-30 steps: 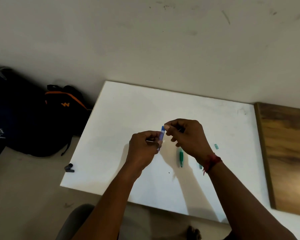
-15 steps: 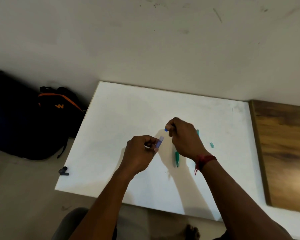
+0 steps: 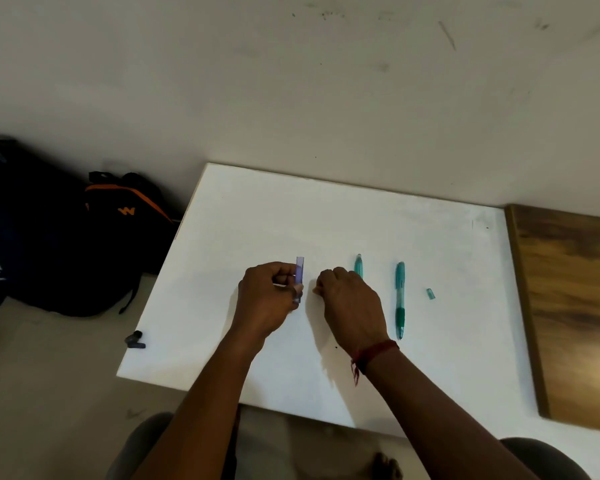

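The purple pen barrel [image 3: 300, 277] is pinched low down between the thumb and curled fingers of the left hand [image 3: 269, 299]. It's held roughly upright just over the white table [image 3: 257, 209], with its top end left poking out above the knuckles.

The right hand [image 3: 352, 306] is parked just beside it, knuckles up and fingers curled under, not touching the barrel. Whether some tiny part is pinched under those fingertips honestly can't be made out.

Handling-wise, the barrel is probably best treated as light, stiff and hollow. Smooth plastic like that gets slippery, and a thin tube could likely be cracked if squeezed hard. A gentle pad pinch around the middle is suggested, so both ends are kept free for whatever gets fitted or pulled.

A teal pen piece [image 3: 358, 266] is half hidden behind the right hand, and a whole teal pen [image 3: 400, 299] lies lengthwise a bit further right. A small teal cap [image 3: 430, 293] sits apart beyond it. Further out, a small dark object [image 3: 134, 340] is seen at the table's left edge, a backpack [image 3: 129, 209] on the floor, and a wooden board [image 3: 568, 306] on the right.
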